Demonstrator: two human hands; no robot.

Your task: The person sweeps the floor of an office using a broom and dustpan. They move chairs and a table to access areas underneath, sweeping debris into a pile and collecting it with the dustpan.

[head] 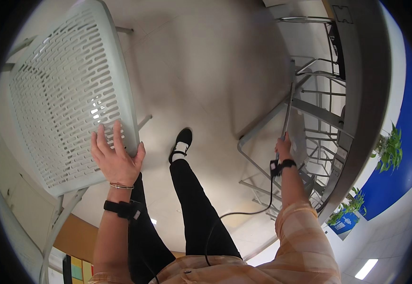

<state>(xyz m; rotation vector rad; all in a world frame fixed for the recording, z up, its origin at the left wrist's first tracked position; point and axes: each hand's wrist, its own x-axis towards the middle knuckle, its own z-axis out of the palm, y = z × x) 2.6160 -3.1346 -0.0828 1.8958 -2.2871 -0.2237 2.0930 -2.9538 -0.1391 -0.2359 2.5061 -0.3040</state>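
Observation:
My left hand (117, 159) is over the near right corner of a pale perforated plastic chair panel (67, 96). Its fingers are spread across the slots and the thumb lies by the panel's side edge; whether the palm presses on it is hard to see. On the other side, my right hand (284, 146) is closed around a slim grey metal pole (288, 113) that slants away from me. The pole's far end overlaps the frame of a table and I cannot make out what it carries.
To the right runs a long grey table (366, 106) with a bent metal leg frame (259, 127) and several metal-legged chairs (319, 131) beneath. Potted plants (389, 147) stand beyond it. A black cable (241, 213) hangs from my right wrist strap. My shoe (183, 140) is on the pale floor (199, 88).

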